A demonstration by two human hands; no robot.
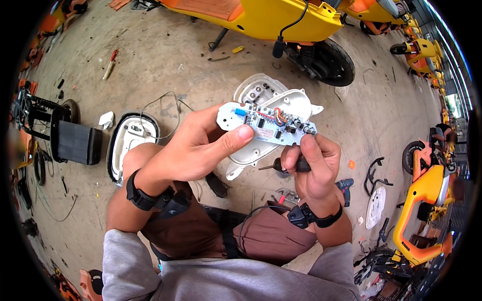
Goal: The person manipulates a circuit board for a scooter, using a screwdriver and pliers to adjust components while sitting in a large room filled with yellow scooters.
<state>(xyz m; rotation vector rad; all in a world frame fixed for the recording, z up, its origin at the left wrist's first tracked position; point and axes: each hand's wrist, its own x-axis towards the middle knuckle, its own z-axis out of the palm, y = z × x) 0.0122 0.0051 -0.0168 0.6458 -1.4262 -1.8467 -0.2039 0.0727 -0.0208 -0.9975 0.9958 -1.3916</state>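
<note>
A pale blue circuit board [263, 123] with a blue component, orange and brown wires and several small parts is held up in front of me. My left hand [188, 145] grips its left end, thumb on top. At the board's right corner, the thumb of my right hand [321, 168] rests against the edge. Tucked in that same hand is a black-handled screwdriver [302, 164], its thin shaft pointing left below the board. Behind the board lies a white plastic housing [299, 100] with open sides, partly covered by it and my fingers.
On the floor at left is a white shell with a dark rim [118, 150] and a cable. A yellow scooter [261, 17] stands ahead, more on the right. A power drill [345, 186], a red-handled tool [111, 60] and a white cover [375, 206] lie around me.
</note>
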